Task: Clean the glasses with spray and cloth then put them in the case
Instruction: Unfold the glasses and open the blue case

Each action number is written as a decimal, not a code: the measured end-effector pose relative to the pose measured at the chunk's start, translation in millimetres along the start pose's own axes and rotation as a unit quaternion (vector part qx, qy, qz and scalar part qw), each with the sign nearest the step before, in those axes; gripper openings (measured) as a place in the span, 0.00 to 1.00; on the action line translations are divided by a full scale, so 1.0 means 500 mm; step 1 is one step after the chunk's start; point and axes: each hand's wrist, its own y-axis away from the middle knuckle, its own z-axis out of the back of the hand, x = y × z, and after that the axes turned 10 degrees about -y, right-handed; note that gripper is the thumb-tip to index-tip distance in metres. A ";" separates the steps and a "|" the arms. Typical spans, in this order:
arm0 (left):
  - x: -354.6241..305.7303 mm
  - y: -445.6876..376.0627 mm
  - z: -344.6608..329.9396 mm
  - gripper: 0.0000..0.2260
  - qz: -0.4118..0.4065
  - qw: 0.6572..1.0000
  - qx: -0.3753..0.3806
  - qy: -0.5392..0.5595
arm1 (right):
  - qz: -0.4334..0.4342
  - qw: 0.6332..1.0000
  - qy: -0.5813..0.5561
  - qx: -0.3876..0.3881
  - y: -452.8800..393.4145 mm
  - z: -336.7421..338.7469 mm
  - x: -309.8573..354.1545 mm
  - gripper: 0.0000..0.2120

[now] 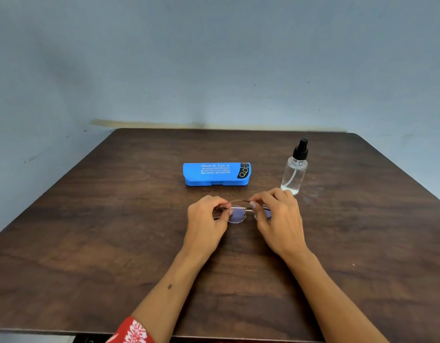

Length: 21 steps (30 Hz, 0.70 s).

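Thin-framed round glasses (pixel 237 213) with bluish lenses sit just above the middle of the dark wooden table (pixel 90 243). My left hand (pixel 206 220) pinches the frame's left side, and my right hand (pixel 278 219) pinches its right side near the bridge. The right lens is mostly hidden behind my right fingers. A blue glasses case (pixel 215 174) with white lettering lies closed just beyond the glasses. A clear spray bottle (pixel 295 169) with a black pump top stands upright to the right of the case, close to my right hand. I see no cloth.
A grey-blue wall (pixel 214 70) rises right behind the table's far edge. The table's near edge runs along the bottom of the view, with a red patterned sleeve (pixel 134 331) there.
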 end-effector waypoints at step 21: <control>-0.034 0.013 0.008 0.05 -0.144 0.982 0.025 -0.122 | -0.190 0.920 -0.263 -0.219 -0.010 0.054 -0.037 0.06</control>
